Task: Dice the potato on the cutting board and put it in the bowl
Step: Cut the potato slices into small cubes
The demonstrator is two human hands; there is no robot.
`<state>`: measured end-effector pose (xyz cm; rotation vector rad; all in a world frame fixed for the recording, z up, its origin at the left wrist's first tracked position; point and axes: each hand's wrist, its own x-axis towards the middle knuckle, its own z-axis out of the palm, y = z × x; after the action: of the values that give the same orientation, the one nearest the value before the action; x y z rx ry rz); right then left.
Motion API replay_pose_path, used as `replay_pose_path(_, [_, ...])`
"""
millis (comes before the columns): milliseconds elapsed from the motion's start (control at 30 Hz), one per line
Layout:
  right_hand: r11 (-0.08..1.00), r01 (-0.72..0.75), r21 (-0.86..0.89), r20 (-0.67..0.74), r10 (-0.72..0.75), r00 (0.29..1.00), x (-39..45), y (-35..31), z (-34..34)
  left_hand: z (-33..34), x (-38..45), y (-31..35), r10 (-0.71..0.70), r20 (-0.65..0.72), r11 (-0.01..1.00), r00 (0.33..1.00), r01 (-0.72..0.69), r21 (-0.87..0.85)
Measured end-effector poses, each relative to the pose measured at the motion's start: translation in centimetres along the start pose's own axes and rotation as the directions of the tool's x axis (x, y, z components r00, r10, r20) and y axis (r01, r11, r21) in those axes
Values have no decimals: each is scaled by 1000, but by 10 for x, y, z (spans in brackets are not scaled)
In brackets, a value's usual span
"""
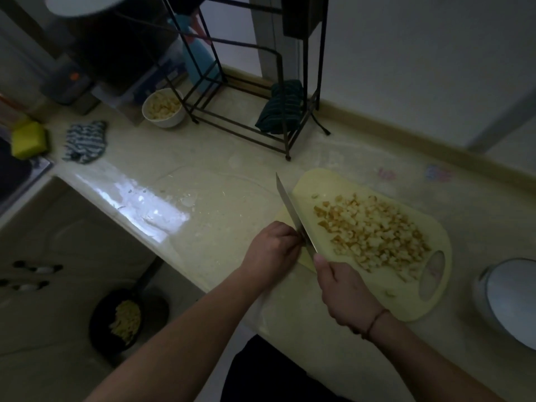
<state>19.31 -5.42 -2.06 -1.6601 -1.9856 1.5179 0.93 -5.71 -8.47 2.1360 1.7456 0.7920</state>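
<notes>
While the right hand point(342, 288) hides the knife point(291, 211) handle, the left hand's point(272, 250) fingertips stay unclear.

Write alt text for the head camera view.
Right hand grips a knife, its blade touched by the left hand, beside diced potato on a yellow cutting board. A white bowl of potato pieces sits farther back on the counter.

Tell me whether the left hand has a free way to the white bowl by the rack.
Probably yes. The counter between the left hand and the bowl is bare, and the rack stands to the bowl's right. But the hand touches the knife now, and the bowl looks far.
</notes>
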Motion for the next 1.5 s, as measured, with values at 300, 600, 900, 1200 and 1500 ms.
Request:
replay_pose_path(300, [996, -24, 86, 17, 22, 1000, -14, 10, -3, 0, -3, 2, -12, -39, 1000, 999, 11, -19])
replay_pose_path(600, [816, -229, 530, 166, 165, 972, -28, 8, -35, -19, 24, -21, 231, 160, 972, 960, -236, 11])
replay_pose_path(900, [961, -130, 243, 57, 120, 991, -14, 14, -21, -1, 23, -2, -223, -61, 975, 973, 224, 12])
replay_pose_path(1200, [999, 36, -6, -66, -36, 997, -7, 4, -6, 2, 33, 20, -319, -72, 947, 945, 315, -63])
replay_pose_path(1500, [998, 39, 48, -89, -35, 995, -10, 6, -8, -2, 20, 7, -177, -50, 978, 983, 181, 105])
